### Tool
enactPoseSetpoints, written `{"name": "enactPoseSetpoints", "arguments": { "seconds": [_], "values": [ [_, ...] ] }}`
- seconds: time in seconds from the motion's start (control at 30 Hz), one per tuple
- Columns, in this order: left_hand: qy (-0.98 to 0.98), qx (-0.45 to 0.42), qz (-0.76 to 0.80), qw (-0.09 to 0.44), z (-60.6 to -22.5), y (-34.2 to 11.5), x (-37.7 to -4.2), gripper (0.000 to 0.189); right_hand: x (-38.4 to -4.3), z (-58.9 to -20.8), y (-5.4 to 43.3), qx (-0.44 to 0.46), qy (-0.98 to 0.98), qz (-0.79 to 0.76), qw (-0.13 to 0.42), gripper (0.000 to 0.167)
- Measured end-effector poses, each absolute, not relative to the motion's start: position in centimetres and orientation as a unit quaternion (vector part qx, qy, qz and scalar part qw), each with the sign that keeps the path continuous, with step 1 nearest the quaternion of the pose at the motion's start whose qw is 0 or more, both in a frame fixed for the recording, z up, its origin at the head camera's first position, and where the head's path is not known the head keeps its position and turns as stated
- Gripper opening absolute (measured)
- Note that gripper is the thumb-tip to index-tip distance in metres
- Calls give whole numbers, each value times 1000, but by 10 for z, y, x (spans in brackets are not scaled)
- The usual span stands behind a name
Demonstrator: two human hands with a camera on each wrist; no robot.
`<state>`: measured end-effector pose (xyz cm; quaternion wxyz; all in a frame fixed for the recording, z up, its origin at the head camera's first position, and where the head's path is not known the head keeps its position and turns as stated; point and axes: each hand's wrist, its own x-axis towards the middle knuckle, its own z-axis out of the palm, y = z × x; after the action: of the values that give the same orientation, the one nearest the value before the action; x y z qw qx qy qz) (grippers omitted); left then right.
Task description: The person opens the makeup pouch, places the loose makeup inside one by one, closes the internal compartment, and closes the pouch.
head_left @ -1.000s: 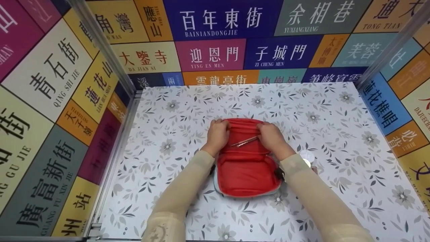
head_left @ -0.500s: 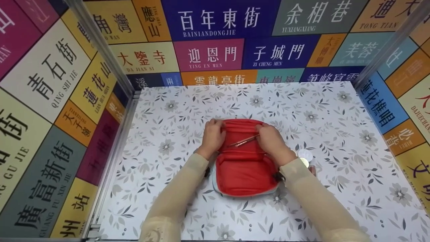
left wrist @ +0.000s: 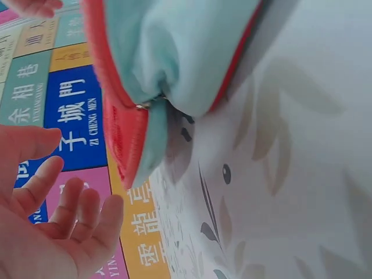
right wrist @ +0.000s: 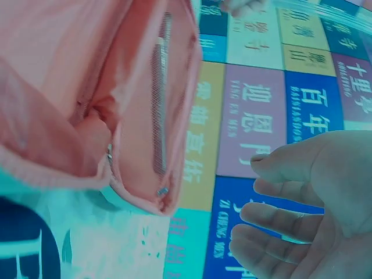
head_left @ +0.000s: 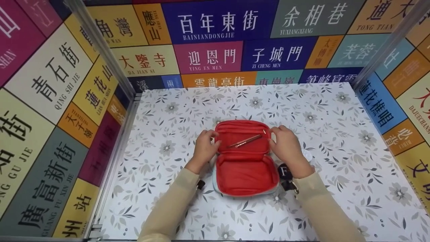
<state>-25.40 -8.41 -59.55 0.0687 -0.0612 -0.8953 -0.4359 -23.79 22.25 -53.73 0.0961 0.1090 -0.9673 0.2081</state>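
An unzipped pouch (head_left: 247, 176), red inside and pale blue outside, lies spread on the table with its lid folded back. Behind the mesh of the lid pocket sits a slim brown stick (head_left: 248, 140), perhaps a brush or pencil; the right wrist view shows it through the mesh (right wrist: 160, 110). My left hand (head_left: 204, 148) hovers beside the lid's left edge, fingers loosely bent; the left wrist view shows that hand (left wrist: 64, 226) apart from the pale blue side (left wrist: 174, 52). At the lid's right edge is my right hand (head_left: 288, 148), relaxed and holding nothing.
A black round tag (head_left: 284, 171) marked F hangs at the pouch's right side with a metal clip. Behind my right wrist a white round item (head_left: 307, 155) is mostly hidden. Patterned sign walls (head_left: 208, 57) enclose the leaf-print table (head_left: 161, 201) at back and sides.
Both hands have let go of the lid's upper corners and moved outward and nearer to me. The lid's rim and a zipper pull now show, and my right wrist covers more of the white item.
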Motion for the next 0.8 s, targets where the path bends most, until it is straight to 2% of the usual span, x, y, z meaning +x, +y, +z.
{"name": "enactPoseSetpoints", "arguments": {
  "seconds": [0.23,0.5,0.67,0.8],
  "values": [
    [-888,-55,-454,34,-596,-92,-232,21,-217,-530,251,64,-966,226,105,33],
    [-900,-32,-435,-24,-600,-102,-211,28,-197,-541,293,4,-960,251,123,34],
    [-893,-16,-447,-37,-610,-99,-204,30,-186,-545,311,-21,-959,260,106,34],
    [-870,-3,-490,-47,-618,-97,-200,26,-179,-545,322,-30,-956,271,113,32]
  ]
}}
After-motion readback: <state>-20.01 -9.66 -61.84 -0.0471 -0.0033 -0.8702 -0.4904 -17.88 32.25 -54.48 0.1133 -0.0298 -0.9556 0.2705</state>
